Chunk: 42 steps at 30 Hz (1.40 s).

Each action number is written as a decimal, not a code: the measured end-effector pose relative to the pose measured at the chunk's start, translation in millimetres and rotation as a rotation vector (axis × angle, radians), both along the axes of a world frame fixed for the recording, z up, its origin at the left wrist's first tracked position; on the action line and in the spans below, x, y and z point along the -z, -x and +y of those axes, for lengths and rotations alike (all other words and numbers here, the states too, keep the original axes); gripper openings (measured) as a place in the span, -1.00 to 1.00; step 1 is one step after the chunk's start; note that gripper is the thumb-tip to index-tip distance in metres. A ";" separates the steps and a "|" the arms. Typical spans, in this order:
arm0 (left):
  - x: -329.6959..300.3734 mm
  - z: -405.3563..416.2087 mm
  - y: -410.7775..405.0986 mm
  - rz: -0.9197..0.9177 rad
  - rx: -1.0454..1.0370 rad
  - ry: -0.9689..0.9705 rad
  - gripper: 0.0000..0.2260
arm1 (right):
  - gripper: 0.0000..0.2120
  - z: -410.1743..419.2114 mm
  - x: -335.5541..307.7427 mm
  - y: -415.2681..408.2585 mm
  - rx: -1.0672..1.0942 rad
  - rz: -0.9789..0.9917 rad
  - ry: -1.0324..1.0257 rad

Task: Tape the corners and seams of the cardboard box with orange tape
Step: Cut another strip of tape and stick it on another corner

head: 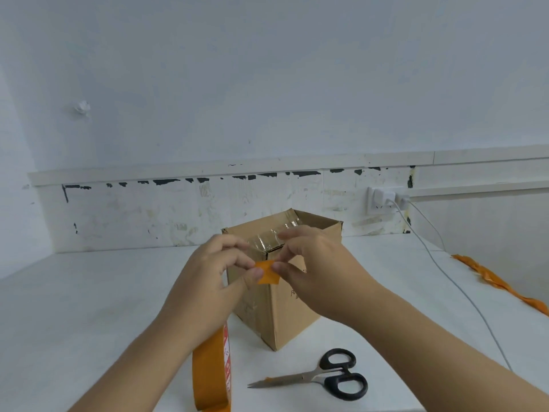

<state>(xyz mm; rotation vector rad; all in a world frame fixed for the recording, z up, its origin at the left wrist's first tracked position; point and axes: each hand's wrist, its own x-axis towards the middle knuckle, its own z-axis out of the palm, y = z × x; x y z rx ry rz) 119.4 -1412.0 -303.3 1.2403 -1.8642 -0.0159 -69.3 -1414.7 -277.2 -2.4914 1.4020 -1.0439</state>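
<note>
A brown cardboard box (pixel 285 310) stands on the white table, one vertical corner edge facing me; clear tape covers its top seam. Both hands hover in front of the box's upper near corner. My left hand (pixel 214 278) and my right hand (pixel 315 269) pinch a short piece of orange tape (pixel 267 273) between thumbs and fingers, one hand on each side. The orange tape roll (pixel 209 373) hangs around my left wrist, partly hidden by the forearm.
Black-handled scissors (pixel 323 376) lie on the table (pixel 89 307) in front of the box. A crumpled orange tape strip (pixel 499 285) lies at the right edge. A white cable (pixel 463 295) runs from a wall socket (pixel 383 200) across the table's right side.
</note>
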 end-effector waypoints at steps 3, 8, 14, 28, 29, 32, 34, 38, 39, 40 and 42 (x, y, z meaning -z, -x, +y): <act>5.4 -14.1 -6.2 -0.077 0.053 -0.035 -0.90 | -0.89 -7.4 4.7 1.0 -0.013 0.039 -0.051; 11.0 -25.3 -6.3 -0.109 0.136 -0.081 -0.81 | -0.91 -14.6 10.1 6.6 -0.037 0.036 -0.037; 15.3 -25.5 -8.5 -0.061 0.207 -0.100 -0.81 | -0.91 -16.3 16.8 5.7 -0.072 -0.049 -0.059; 13.6 -34.3 -12.5 -0.002 0.209 -0.095 -0.83 | -0.86 -22.3 16.5 0.9 -0.010 -0.114 -0.032; 13.5 -35.5 -12.7 0.015 0.209 -0.099 -0.82 | -0.87 -22.4 16.2 -0.2 0.004 -0.107 -0.019; 13.7 -39.6 -13.0 0.054 0.209 -0.090 -0.82 | -0.85 -22.7 14.7 -4.6 0.063 -0.065 0.023; 15.3 -41.3 -13.1 0.065 0.207 -0.070 -0.80 | -0.84 -22.0 14.8 -6.7 0.078 -0.068 0.029; 16.4 -42.5 -11.7 0.075 0.206 -0.045 -0.78 | -0.84 -20.8 17.6 -7.6 0.078 -0.093 0.044; 15.9 -42.5 -11.6 0.078 0.207 -0.046 -0.77 | -0.84 -20.9 18.0 -7.8 0.078 -0.095 0.046; 15.3 -42.4 -11.6 0.081 0.209 -0.053 -0.77 | -0.84 -21.0 18.0 -7.9 0.080 -0.094 0.043; 14.5 -41.4 -11.9 0.085 0.212 -0.070 -0.79 | -0.84 -21.5 17.9 -8.0 0.086 -0.096 0.030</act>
